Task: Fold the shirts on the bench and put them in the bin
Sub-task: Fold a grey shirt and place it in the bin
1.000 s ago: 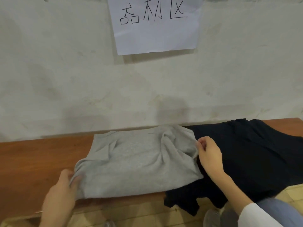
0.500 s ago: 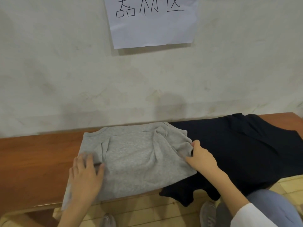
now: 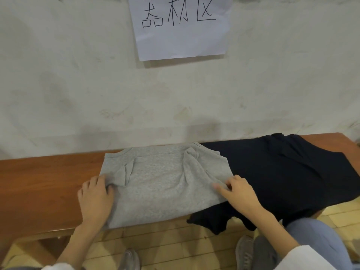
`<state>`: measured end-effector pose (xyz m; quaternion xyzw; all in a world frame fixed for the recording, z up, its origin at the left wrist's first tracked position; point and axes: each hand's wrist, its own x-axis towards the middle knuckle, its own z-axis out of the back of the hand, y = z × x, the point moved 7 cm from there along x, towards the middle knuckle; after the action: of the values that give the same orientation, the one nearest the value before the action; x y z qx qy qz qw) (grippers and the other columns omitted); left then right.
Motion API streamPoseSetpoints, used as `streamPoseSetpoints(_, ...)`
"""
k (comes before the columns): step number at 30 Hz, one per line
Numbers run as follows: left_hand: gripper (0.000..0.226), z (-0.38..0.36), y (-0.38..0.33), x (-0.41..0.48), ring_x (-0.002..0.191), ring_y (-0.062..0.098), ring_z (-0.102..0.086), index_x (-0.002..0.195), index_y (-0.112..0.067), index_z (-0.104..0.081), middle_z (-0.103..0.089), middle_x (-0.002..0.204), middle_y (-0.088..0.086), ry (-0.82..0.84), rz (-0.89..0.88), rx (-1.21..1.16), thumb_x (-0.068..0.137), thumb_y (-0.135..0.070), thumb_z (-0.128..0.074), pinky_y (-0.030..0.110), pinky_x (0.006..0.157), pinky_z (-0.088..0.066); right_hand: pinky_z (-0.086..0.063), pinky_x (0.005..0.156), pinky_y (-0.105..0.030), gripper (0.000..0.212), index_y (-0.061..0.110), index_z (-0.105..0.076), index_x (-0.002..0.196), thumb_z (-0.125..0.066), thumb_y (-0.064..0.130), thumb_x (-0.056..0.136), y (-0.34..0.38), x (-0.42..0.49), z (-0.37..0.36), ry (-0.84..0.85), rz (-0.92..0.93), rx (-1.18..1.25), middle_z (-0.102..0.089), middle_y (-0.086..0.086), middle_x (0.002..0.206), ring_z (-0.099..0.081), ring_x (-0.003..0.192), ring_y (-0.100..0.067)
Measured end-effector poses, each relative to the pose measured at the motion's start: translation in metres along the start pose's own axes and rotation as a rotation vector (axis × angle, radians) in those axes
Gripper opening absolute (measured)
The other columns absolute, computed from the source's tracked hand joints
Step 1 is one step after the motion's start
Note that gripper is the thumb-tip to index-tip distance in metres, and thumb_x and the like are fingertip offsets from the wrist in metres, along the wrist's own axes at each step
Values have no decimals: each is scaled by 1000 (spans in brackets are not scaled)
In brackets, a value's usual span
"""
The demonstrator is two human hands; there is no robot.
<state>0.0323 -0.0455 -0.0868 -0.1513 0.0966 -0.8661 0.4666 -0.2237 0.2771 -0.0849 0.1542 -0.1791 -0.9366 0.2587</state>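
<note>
The grey shirt (image 3: 163, 184) lies flat at the middle of the frame on the bench (image 3: 39, 182). Its collar is at the far edge toward the wall, its hem reaches the bench's near edge, and both sleeves are already turned in. As it lies it is wider than it is deep, so its long axis runs left to right along the bench. It sits between the two hands, which is what the next fold depends on. The left hand (image 3: 95, 199) rests palm down on its left edge. The fingers are only lightly bent and press the cloth, and no fold is visibly pinched. The right hand (image 3: 239, 193) rests on the right edge with the forefinger stretched toward the middle, the other fingers loosely bent and nothing clearly gripped. Neither hand is nearer, as each is on its own side edge with the body of the shirt inward of the fingertips. My guess is that the next fold either brings one side across to the other or lifts the hem toward the collar. The shirt's right edge overlaps the black shirt (image 3: 272, 176), which is spread unfolded over the right of the bench with one part hanging off the front. I count two shirts, one bench, two hands, one paper sign (image 3: 181, 36) at the upper middle and two shoes along the bottom edge. No bin is in view.
</note>
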Motion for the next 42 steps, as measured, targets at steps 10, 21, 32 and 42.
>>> streamPoseSetpoints(10,20,-2,14,34,67,21,-55,86,-11,-57,-60,78,5,74,12,-292,99,-15,-42,35,58,-43,-47,58,-20,27,18,-58,99,-74,26,80,-38,-35,8,304,-120,468,-68,0,67,-62,60,-6)
streamPoseSetpoints(21,14,-1,1,63,66,28,-56,86,-8,-57,-62,76,8,45,1,-240,95,-16,-50,36,56,-44,-42,68,-24,16,16,-63,106,-55,22,94,19,55,32,-153,-129,442,-67,4,95,-63,91,-15)
streamPoseSetpoints(32,16,5,0,75,69,21,-54,86,-9,-52,-58,72,5,95,-51,-467,98,-18,-47,36,61,-39,-36,58,-22,32,18,-41,70,-61,32,90,53,79,1,84,89,279,-46,3,68,-41,61,-9)
streamPoseSetpoints(42,15,5,3,84,83,26,-52,94,-7,-55,-59,86,8,93,15,-466,98,-18,-47,42,71,-42,-48,93,-31,26,0,-66,109,-61,14,89,32,62,36,572,102,767,-69,-6,108,-64,103,-20)
